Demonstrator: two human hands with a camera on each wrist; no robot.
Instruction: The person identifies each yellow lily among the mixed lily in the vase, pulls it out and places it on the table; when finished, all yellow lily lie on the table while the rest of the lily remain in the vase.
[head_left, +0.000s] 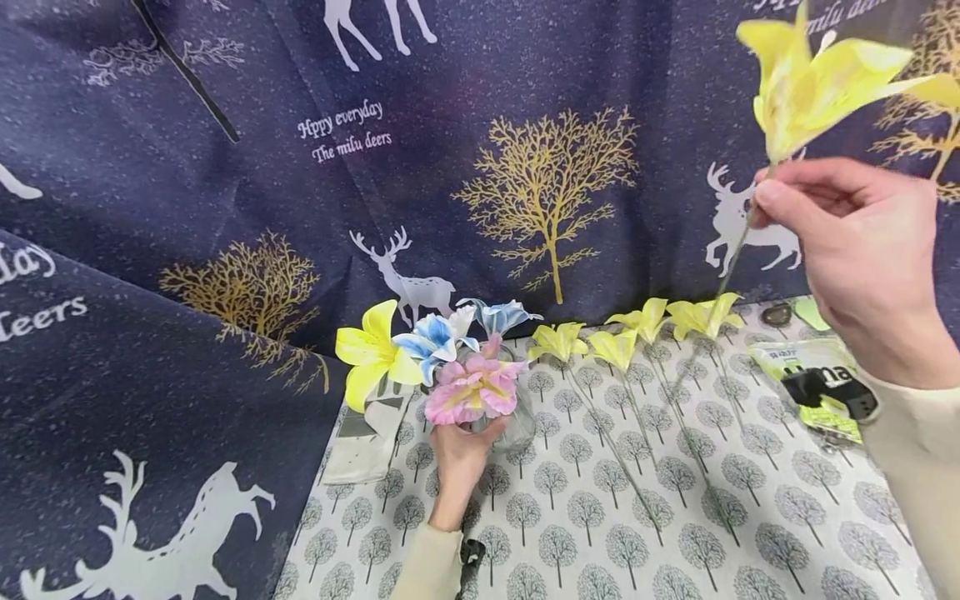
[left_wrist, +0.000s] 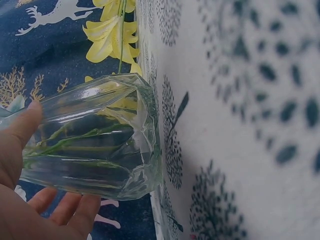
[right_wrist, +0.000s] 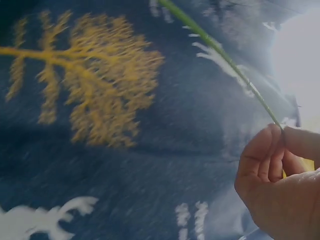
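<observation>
My left hand holds a clear glass vase near its neck, thumb on one side and fingers on the other, in the left wrist view. Green stems show through the glass. From the vase rise a pink flower, blue-and-white flowers and a yellow lily. Raised high at the right, my right hand pinches another yellow lily by its stem just below the bloom, between thumb and fingertips. Its long green stem slants away from the fingers in the right wrist view.
Several yellow lilies lie on the tree-print tablecloth, stems toward the front. A green-and-white packet lies at the right. Left of the vase is a pale folded piece. Dark deer-print fabric hangs behind.
</observation>
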